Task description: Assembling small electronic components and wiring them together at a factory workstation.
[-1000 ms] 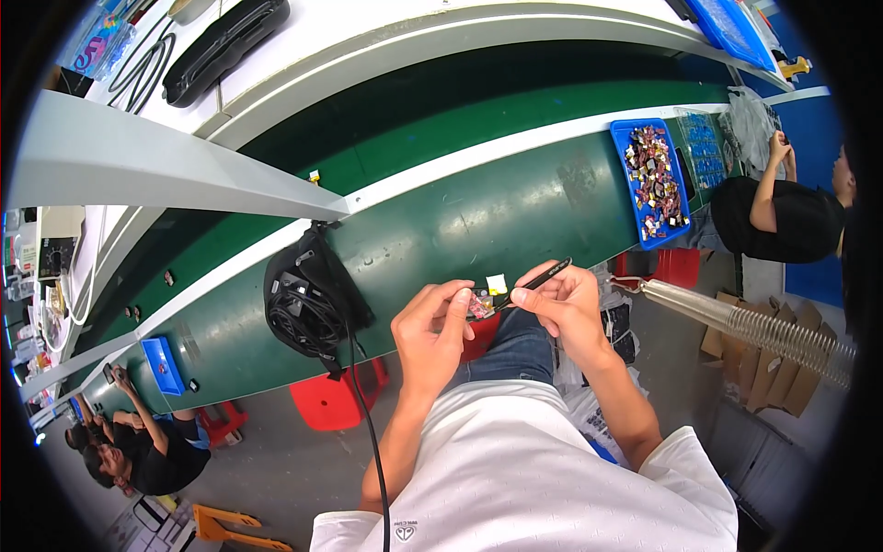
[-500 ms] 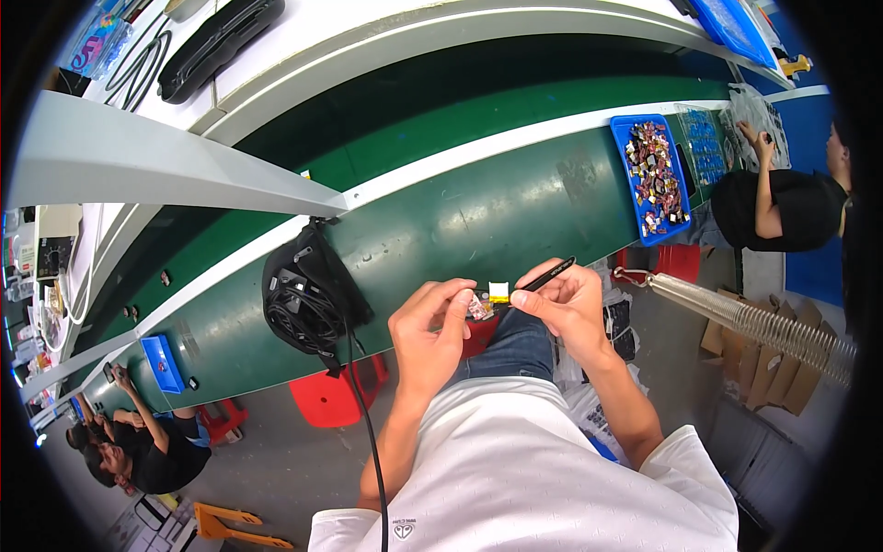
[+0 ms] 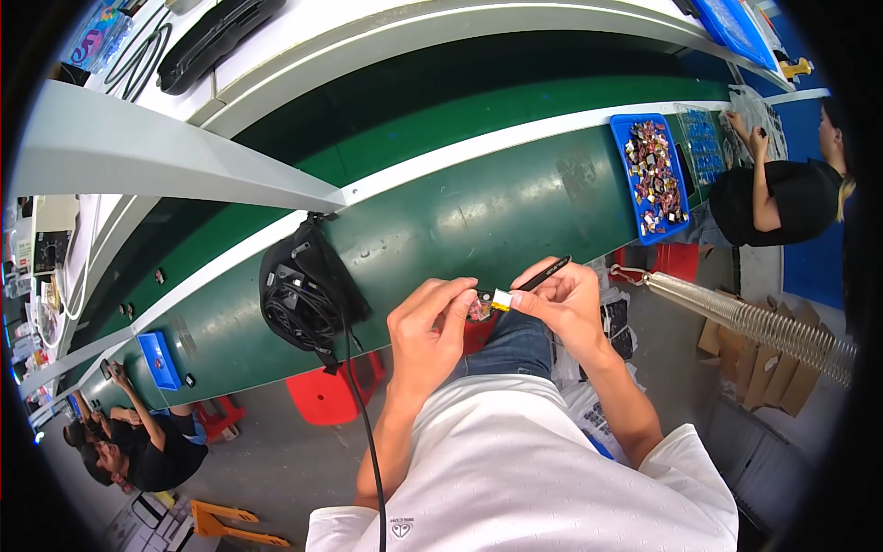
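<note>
Between the thumb and fingers of my left hand [image 3: 428,327] is a small electronic part [image 3: 479,307] with reddish and dark pieces; my fingertips partly cover it. Opposite it, my right hand [image 3: 575,308] pinches a small flat battery pack [image 3: 502,298], whitish with a yellow edge, by its right side. The same hand also carries a slim black pen-like tool [image 3: 551,270], lying across the index finger and slanting up to the right. The part and the pack are close together; whether wires join them I cannot make out. Both hands are above my lap at the bench's near edge.
A black bag [image 3: 308,290] with coiled cable sits on the green bench [image 3: 460,221]. At the right, a blue tray [image 3: 633,225] holds many small parts, beside a co-worker [image 3: 782,198]. A coiled spring hose [image 3: 745,317] hangs right; red stools [image 3: 322,397] stand below.
The battery pack has tilted and shifted slightly right and down between my hands. My left hand has barely moved; the pen-like tool has moved slightly left. The co-worker at right has shifted a little.
</note>
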Demonstrator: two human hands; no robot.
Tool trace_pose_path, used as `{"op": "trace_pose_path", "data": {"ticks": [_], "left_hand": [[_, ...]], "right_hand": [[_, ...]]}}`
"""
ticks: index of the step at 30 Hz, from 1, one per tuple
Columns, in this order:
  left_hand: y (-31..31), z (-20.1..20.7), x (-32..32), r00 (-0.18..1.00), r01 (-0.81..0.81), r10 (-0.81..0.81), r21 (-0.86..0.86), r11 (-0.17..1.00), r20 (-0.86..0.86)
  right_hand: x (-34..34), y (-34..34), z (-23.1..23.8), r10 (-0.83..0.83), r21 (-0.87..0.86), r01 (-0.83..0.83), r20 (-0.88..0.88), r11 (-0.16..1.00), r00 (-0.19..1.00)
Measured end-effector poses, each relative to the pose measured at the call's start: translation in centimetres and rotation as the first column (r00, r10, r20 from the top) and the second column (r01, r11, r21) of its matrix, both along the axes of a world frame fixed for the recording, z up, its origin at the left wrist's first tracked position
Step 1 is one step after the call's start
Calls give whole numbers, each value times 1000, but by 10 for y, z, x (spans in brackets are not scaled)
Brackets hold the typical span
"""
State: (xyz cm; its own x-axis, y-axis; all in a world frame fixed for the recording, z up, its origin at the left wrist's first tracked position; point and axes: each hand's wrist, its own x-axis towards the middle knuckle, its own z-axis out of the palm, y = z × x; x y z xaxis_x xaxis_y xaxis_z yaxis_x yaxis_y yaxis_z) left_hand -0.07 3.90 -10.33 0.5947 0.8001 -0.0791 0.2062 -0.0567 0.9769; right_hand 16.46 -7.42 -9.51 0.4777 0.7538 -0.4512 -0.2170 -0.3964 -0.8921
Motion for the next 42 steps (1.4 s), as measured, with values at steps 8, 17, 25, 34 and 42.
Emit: {"op": "trace_pose_path", "data": {"ticks": [8, 17, 25, 34, 42], "left_hand": [[0, -1, -1, 1000, 6, -6, 22, 1000, -2], [0, -1, -1, 1000, 15, -14, 20, 1000, -17], [-2, -3, -2, 998, -14, 12, -27, 1000, -68], [4, 0, -6, 1000, -9, -8, -527, 850, -30], [4, -2, -11, 984, 85, 32, -613, 786, 177]], "right_hand": [[-1, -2, -4, 4, 7, -4, -19, 1000, 1000], [-3, 0, -2, -13, 4, 13, -77, 1000, 997], [-4, 1, 1, -14, -51, 12, -34, 999, 999], [-3, -4, -3, 9, 25, -8, -37, 1000, 999], [-1, -6, -6, -53, 26, 56, -77, 998, 996]]}}
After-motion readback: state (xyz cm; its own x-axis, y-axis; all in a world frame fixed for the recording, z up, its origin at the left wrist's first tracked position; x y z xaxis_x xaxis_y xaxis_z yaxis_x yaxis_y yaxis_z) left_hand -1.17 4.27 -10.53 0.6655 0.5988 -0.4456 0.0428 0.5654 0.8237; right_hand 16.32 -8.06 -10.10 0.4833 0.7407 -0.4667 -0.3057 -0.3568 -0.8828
